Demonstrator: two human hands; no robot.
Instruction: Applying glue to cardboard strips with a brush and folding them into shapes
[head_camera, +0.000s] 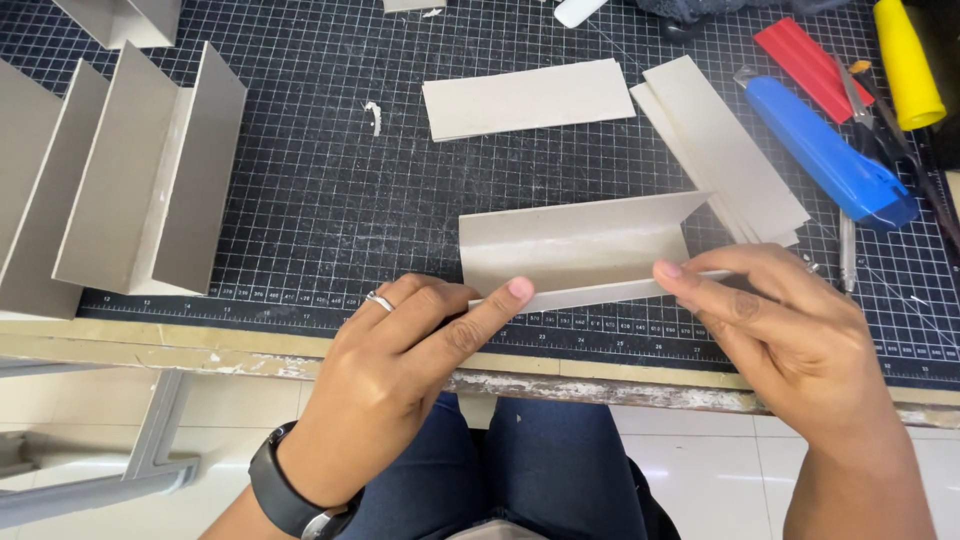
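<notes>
While both hands pinch the folded grey card piece (580, 250) at lower centre of the frame, the near flap could slip or crease crooked if pressure is uneven. Left hand (400, 350) clamps its left end, right hand (770, 330) its right end; the upright flap stands just beyond the fingertips

On the black gridded cutting mat (330, 200) we see a flat grey card rectangle (525, 98) and a fanned stack of grey card strips (725, 140). At the left we find folded grey card channels (150, 170). At the right we see a blue cutter (830, 155), a red bar (805, 55) and a yellow handle (908, 62).
</notes>
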